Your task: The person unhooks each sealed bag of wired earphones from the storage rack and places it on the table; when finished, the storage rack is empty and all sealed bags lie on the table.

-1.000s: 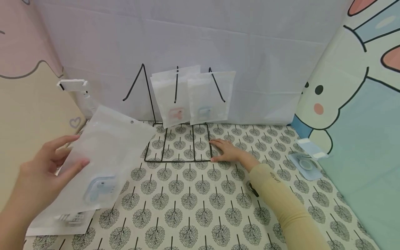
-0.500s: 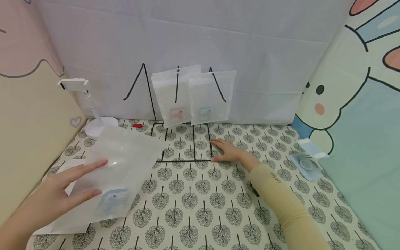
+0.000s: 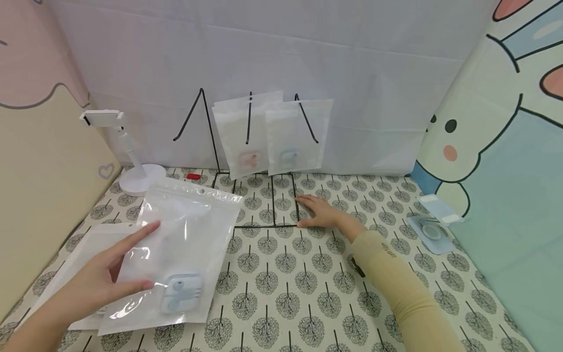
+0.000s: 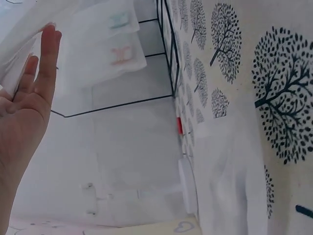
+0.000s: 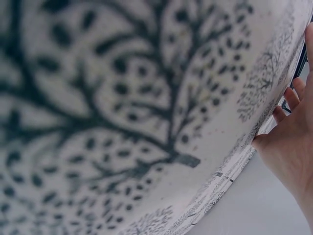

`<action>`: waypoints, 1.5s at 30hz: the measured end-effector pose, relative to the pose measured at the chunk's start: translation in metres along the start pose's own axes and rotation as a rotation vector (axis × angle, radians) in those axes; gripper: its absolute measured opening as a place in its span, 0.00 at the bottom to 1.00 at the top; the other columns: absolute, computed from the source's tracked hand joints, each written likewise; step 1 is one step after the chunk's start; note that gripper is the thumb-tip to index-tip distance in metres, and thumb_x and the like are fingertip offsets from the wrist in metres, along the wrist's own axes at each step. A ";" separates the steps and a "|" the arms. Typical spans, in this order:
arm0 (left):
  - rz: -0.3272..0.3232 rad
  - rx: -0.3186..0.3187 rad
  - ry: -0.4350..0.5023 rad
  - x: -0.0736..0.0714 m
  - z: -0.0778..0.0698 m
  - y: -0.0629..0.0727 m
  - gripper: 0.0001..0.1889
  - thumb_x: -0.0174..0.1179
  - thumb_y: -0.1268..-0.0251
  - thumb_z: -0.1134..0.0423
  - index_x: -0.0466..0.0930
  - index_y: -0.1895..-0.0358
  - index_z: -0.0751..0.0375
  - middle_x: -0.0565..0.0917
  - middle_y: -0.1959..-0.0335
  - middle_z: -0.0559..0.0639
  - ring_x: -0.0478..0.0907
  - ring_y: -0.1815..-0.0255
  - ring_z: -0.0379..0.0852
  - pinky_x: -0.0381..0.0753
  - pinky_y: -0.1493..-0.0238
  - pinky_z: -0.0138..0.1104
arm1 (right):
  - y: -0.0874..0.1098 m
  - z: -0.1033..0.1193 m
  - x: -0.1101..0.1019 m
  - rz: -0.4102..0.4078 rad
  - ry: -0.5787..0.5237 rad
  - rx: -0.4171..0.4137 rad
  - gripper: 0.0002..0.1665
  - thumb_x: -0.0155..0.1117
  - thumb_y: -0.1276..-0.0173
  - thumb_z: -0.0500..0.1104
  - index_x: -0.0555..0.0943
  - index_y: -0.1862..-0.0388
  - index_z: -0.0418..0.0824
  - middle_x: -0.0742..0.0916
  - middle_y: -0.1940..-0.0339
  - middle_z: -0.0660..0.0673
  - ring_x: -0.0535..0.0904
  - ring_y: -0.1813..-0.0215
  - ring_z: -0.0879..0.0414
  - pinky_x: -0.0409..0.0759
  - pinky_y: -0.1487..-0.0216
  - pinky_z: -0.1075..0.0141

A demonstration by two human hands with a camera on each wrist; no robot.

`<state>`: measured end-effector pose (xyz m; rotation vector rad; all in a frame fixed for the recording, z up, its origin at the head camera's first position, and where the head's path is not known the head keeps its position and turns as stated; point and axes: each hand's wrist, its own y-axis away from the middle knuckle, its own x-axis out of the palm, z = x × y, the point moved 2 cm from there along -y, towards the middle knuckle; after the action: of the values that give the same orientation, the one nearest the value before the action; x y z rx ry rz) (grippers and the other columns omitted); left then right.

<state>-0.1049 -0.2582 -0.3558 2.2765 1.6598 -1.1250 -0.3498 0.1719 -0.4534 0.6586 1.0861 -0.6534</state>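
My left hand holds a clear-fronted zip bag at its left side, thumb and index finger over its front. A pale blue earphone case shows low in the bag. The left wrist view shows this bag raised, with fingers against it. My right hand rests at the right base bar of a black wire rack, fingers extended. White bags hang from two rack hooks: one with a pink case, one with a blue case. The held bag hides part of the rack's base.
More white zip bags lie on the table beneath the held one. A white phone stand is at back left, near a small red object. At right sits a pale blue folding stand. Tree-print cloth covers the table.
The left hand has moved the zip bag to the right and lower. Its front has turned into clearer view, uncovering the phone stand's base and red object. The right hand stays in place.
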 end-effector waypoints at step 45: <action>0.287 -0.299 -0.442 0.023 0.083 0.001 0.54 0.73 0.72 0.42 0.65 0.32 0.58 0.77 0.47 0.57 0.70 0.52 0.49 0.73 0.55 0.45 | 0.002 0.004 -0.002 0.001 -0.002 -0.003 0.53 0.60 0.39 0.65 0.50 0.24 0.45 0.55 0.23 0.41 0.49 0.24 0.41 0.40 0.27 0.41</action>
<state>-0.1419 -0.2811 -0.4296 1.8376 1.1973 -1.1193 -0.3470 0.1709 -0.4501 0.6554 1.0848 -0.6511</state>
